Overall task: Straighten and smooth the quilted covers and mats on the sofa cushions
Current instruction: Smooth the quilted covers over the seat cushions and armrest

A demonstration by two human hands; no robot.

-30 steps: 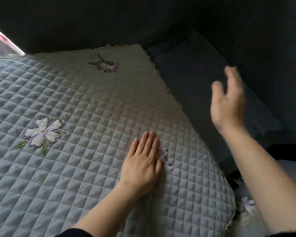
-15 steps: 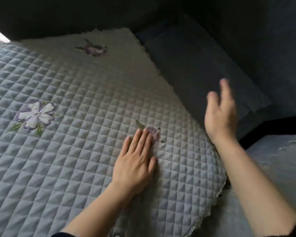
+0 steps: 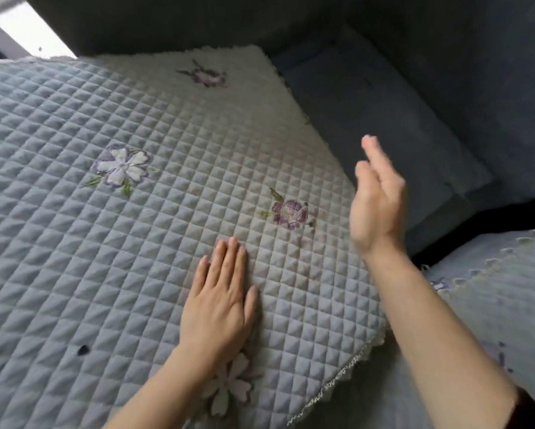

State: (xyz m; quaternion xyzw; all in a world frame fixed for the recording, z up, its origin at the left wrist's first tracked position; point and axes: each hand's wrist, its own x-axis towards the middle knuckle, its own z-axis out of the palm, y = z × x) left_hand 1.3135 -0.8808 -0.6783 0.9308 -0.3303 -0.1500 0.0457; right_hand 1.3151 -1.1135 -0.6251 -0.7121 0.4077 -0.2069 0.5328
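Head view, right hand [image 3: 377, 205] blurred, quilted cover [image 3: 105, 258] cut off

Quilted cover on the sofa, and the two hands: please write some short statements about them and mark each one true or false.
1. The left hand lies flat on the quilted cover. True.
2. The right hand also presses on the cover. False: it is raised in the air, fingers straight, holding nothing.
3. The left hand hides the purple flower. False: the flower is uncovered, beyond the fingertips and to their right.
4. A bare dark cushion lies to the right of the cover. True.
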